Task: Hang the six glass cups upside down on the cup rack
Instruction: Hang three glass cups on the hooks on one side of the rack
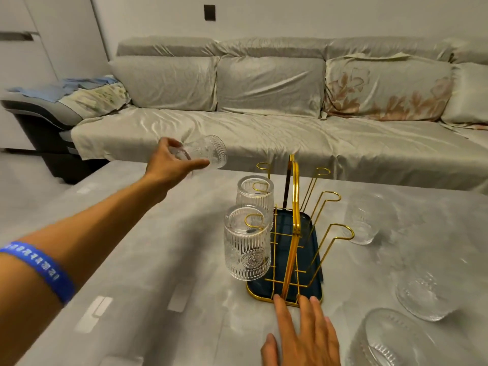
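Right hand (303, 336) spread flat, fingertips touching rack tray (314, 293); left hand (169, 162) grips tilted glass cup (208, 151)

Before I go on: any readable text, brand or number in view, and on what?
Blue wristband on the left forearm: white printed characters, too blurred to read.
Ribbed clear glass cups, gold wire cup rack, grey table, grey sofa: no text visible.
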`<state>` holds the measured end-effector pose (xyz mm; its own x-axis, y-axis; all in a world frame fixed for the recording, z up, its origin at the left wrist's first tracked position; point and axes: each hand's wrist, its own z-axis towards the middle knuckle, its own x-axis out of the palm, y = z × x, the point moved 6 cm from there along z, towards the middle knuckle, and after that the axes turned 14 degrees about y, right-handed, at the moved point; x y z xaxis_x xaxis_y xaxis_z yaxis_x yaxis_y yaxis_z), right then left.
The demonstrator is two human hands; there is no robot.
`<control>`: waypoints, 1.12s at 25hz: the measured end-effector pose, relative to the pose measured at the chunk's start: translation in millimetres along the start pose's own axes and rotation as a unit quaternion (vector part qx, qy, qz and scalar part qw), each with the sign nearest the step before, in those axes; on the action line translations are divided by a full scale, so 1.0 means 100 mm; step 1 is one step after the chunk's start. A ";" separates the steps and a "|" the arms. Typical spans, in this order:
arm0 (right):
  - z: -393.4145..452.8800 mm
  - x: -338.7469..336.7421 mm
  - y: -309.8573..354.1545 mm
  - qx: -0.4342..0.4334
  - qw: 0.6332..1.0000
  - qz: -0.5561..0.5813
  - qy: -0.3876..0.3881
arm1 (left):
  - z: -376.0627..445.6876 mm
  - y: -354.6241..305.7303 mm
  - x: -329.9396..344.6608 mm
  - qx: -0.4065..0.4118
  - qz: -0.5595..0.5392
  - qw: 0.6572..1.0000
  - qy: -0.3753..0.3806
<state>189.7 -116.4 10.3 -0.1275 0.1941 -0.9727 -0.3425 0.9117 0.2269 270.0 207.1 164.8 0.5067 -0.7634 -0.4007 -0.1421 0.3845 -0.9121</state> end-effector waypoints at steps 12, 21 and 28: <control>-0.04 0.12 0.00 -0.025 0.999 0.014 -0.045 | 0.10 -1.26 0.77 0.086 0.126 0.978 0.143; 0.05 0.13 -0.04 -0.030 0.998 -0.022 -0.049 | 0.27 -1.03 1.16 0.036 0.208 0.967 0.142; 0.08 0.13 -0.05 -0.046 0.998 -0.017 -0.041 | 0.31 -0.85 1.35 0.001 0.226 0.960 0.167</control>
<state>197.1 -115.1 -4.0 -0.0394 0.1956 -0.9799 -0.4298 0.8820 0.1934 377.0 87.6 191.4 0.0934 -0.6420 -0.7610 -0.2823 0.7158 -0.6386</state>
